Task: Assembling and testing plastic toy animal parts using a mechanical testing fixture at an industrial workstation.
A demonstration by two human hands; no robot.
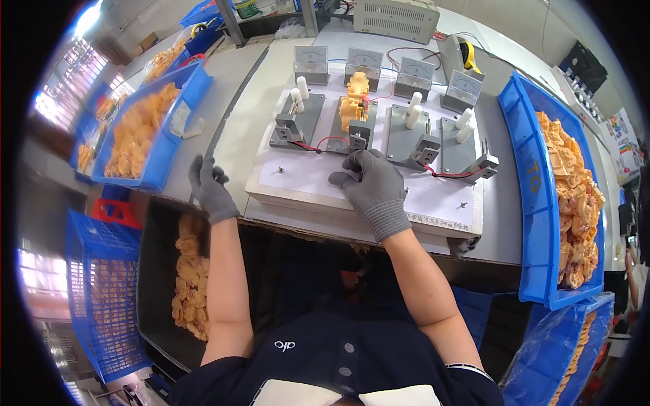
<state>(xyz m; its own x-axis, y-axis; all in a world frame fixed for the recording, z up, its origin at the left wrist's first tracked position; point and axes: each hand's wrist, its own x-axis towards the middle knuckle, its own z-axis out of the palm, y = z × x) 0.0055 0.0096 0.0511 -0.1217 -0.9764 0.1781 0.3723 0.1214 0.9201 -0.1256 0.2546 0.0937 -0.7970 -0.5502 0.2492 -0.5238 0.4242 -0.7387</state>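
My right hand (376,189), in a grey glove, is at the near end of the second fixture from the left. Its fingers are curled against the small dark grey block (359,137); the thumb sticks out to the left, and anything between the fingertips is hidden. An orange-yellow plastic part (354,101) sits on that fixture, just beyond the block. My left hand (215,191), also gloved, hovers by the table's front edge, left of the white board (298,166). Its fingers are apart and hold nothing.
Other fixtures (298,122) with white posts stand on the board, with analog meters (311,65) behind and red wires between. Blue bins (512,135) of orange parts flank it. A black bin (152,271) sits below left. A power supply (396,19) is at the back.
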